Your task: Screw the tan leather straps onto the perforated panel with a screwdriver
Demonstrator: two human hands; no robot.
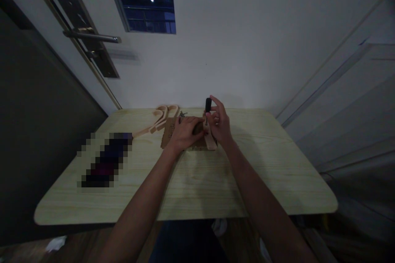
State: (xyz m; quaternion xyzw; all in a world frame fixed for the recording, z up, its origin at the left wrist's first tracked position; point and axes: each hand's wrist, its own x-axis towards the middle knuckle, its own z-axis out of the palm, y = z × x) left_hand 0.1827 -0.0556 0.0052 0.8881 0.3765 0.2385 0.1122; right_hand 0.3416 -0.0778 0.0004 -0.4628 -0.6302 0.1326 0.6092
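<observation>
A flat brown perforated wooden board (168, 133) lies near the far edge of the pale wooden table (197, 181). My left hand (186, 131) rests on top of it, fingers curled and pressing down beside a pale wooden strip (210, 142). My right hand (219, 123) is closed round a small screwdriver with a black handle (208, 104), held upright with its tip down at the board between the two hands. Some small dark screws (183, 113) lie just behind the board.
Curved pale wooden pieces (160, 117) lie left of the board. A blurred dark object (106, 159) sits on the table's left part. Behind stand a white wall, a door with a metal lever handle (92, 37) at left, and panelling at right.
</observation>
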